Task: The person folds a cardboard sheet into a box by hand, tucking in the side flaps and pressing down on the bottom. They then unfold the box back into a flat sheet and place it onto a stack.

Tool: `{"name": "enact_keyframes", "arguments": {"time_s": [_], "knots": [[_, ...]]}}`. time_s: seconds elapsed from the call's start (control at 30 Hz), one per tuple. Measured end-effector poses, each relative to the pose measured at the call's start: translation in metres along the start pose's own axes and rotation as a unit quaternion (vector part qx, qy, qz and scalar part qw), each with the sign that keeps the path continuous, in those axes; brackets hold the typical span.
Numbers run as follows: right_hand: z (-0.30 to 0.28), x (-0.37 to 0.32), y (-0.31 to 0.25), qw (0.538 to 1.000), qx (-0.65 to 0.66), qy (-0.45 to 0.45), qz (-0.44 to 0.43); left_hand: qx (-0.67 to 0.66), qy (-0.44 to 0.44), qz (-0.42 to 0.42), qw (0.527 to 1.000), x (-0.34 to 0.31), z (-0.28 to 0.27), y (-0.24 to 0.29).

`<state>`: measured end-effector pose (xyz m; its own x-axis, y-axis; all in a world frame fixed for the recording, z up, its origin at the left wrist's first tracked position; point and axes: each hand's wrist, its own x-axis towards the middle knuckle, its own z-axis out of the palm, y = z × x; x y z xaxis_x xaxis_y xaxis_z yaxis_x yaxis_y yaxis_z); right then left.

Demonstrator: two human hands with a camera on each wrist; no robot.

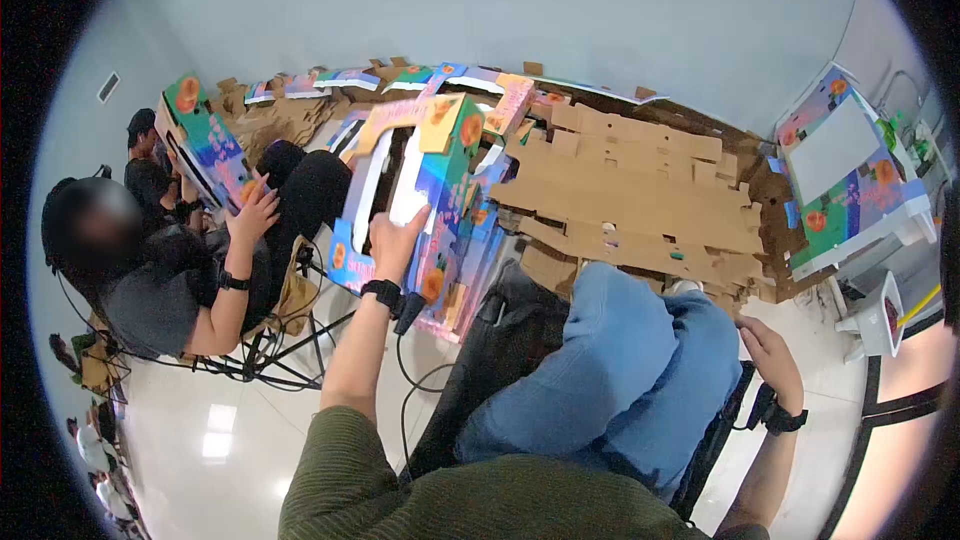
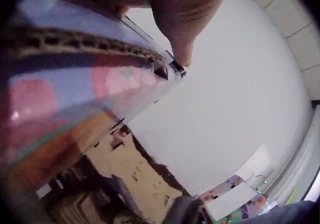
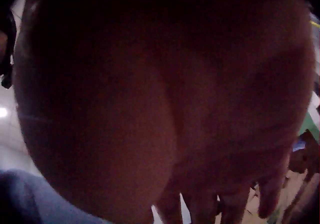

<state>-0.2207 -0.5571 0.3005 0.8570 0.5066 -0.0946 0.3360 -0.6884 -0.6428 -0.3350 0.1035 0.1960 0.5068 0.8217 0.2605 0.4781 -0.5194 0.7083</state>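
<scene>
My left hand grips a printed cardboard box by its edge, at the left front of my knees. The box is colourful, with a large cut-out in its face and a yellow-orange corner. In the left wrist view, the thumb bears on the edge of the printed board, where corrugated layers show. My right hand hangs loosely beside my right knee and holds nothing. Its palm fills the right wrist view, fingers slightly spread.
Flattened brown cardboard spreads over the floor before me. Seated on my left, a person holds a similar printed box. Another printed board leans at the right, near a white basin. A cable hangs from my left wrist.
</scene>
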Motion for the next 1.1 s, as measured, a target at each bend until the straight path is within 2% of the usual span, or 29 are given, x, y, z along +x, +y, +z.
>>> {"name": "enact_keyframes", "arguments": {"time_s": [0.07, 0.1, 0.17, 0.23, 0.27, 0.37, 0.43, 0.47, 0.5, 0.57, 0.6, 0.63, 0.67, 0.7, 0.77, 0.8, 0.87, 0.9, 0.93, 1.0, 1.07, 1.1], "knots": [[-0.006, -0.007, -0.018, 1.0, -0.008, 0.015, -0.009, -0.014, -0.003, 0.076, 0.997, -0.008, -0.02, 0.034], [-0.01, -0.012, -0.025, 1.0, -0.012, 0.023, -0.012, -0.1, -0.066, 0.066, 0.991, -0.029, -0.055, 0.089], [-0.015, -0.019, -0.028, 0.997, -0.034, 0.06, -0.045, -0.142, -0.082, 0.108, 0.981, -0.031, -0.06, 0.108], [-0.019, -0.027, -0.051, 0.989, -0.063, 0.103, -0.081, -0.138, -0.132, 0.152, 0.97, -0.043, -0.077, 0.145], [-0.022, -0.033, -0.064, 0.986, -0.07, 0.122, -0.085, -0.137, -0.158, 0.175, 0.962, -0.051, -0.087, 0.168], [-0.026, -0.048, -0.115, 0.96, -0.133, 0.181, -0.166, -0.16, -0.21, 0.205, 0.942, -0.082, -0.109, 0.23], [-0.019, -0.06, -0.156, 0.945, -0.117, 0.23, -0.202, -0.18, -0.283, 0.212, 0.918, -0.104, -0.117, 0.27], [-0.01, -0.062, -0.167, 0.945, -0.058, 0.249, -0.203, -0.189, -0.32, 0.216, 0.903, -0.116, -0.12, 0.286], [0.009, -0.062, -0.168, 0.953, 0.062, 0.239, -0.176, -0.202, -0.355, 0.231, 0.883, -0.129, -0.121, 0.298], [0.035, -0.069, -0.195, 0.966, 0.213, 0.103, -0.105, -0.192, -0.404, 0.289, 0.846, -0.154, -0.114, 0.316], [0.046, -0.066, -0.21, 0.943, 0.288, 0.079, -0.146, -0.16, -0.416, 0.325, 0.834, -0.168, -0.107, 0.321], [0.055, -0.067, -0.206, 0.955, 0.224, 0.128, -0.146, -0.128, -0.424, 0.359, 0.822, -0.18, -0.103, 0.327], [0.062, -0.068, -0.203, 0.939, 0.281, 0.148, -0.133, -0.184, -0.514, 0.313, 0.777, -0.184, -0.106, 0.334], [0.065, -0.067, -0.2, 0.919, 0.336, 0.165, -0.122, -0.164, -0.485, 0.348, 0.785, -0.19, -0.103, 0.335], [0.07, -0.069, -0.192, 0.911, 0.35, 0.183, -0.116, -0.12, -0.422, 0.413, 0.798, -0.199, -0.095, 0.331], [0.071, -0.07, -0.19, 0.907, 0.36, 0.191, -0.11, -0.124, -0.444, 0.418, 0.783, -0.202, -0.096, 0.333], [0.064, -0.071, -0.189, 0.894, 0.411, 0.168, -0.058, -0.104, -0.444, 0.497, 0.739, -0.198, -0.086, 0.331], [0.058, -0.071, -0.186, 0.886, 0.435, 0.156, -0.033, -0.081, -0.447, 0.522, 0.722, -0.197, -0.094, 0.333], [0.053, -0.07, -0.186, 0.874, 0.454, 0.168, -0.042, -0.06, -0.45, 0.547, 0.703, -0.198, -0.11, 0.34], [0.04, -0.065, -0.172, 0.862, 0.486, 0.135, -0.039, 0.009, -0.465, 0.568, 0.679, -0.192, -0.159, 0.348], [0.033, -0.063, -0.156, 0.846, 0.521, 0.104, -0.036, -0.055, -0.412, 0.604, 0.68, -0.174, -0.178, 0.335], [0.024, -0.068, -0.156, 0.859, 0.501, 0.101, -0.027, -0.048, -0.391, 0.603, 0.694, -0.164, -0.191, 0.337]]}}
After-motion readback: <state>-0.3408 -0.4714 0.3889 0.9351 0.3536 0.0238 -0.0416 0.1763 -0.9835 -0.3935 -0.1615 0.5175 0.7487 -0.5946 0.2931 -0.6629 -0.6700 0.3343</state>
